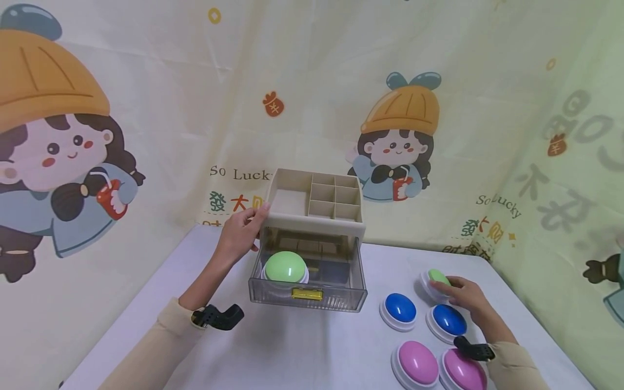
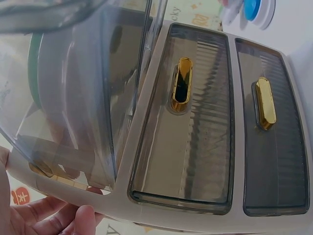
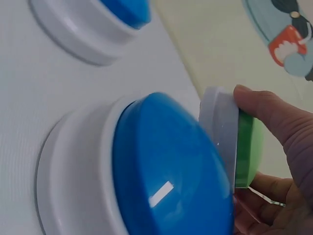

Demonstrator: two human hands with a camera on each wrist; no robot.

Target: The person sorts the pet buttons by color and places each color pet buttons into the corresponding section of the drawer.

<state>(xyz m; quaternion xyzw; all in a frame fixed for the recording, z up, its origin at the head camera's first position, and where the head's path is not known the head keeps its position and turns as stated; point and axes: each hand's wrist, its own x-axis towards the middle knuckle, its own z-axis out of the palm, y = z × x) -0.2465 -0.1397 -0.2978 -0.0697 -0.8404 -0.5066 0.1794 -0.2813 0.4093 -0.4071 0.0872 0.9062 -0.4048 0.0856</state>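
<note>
A beige desktop drawer organizer (image 1: 312, 225) stands on the table with its top drawer (image 1: 336, 297) pulled out. Inside that smoky clear drawer lies a green-domed push button (image 1: 285, 266) on a white base. My left hand (image 1: 240, 232) grips the organizer's upper left side, thumb near the top edge. At the right, my right hand (image 1: 463, 292) holds a second green push button (image 1: 439, 277) between thumb and fingers. In the right wrist view this button (image 3: 249, 149) is tipped on edge, beyond a large blue push button (image 3: 171, 171).
Two blue push buttons (image 1: 401, 309) and two pink ones (image 1: 418, 362) sit on the white table (image 1: 292, 352) at the right, close to my right forearm. Two lower drawers (image 2: 183, 142) with gold handles are closed. A printed cloth (image 1: 312, 65) hangs behind the table.
</note>
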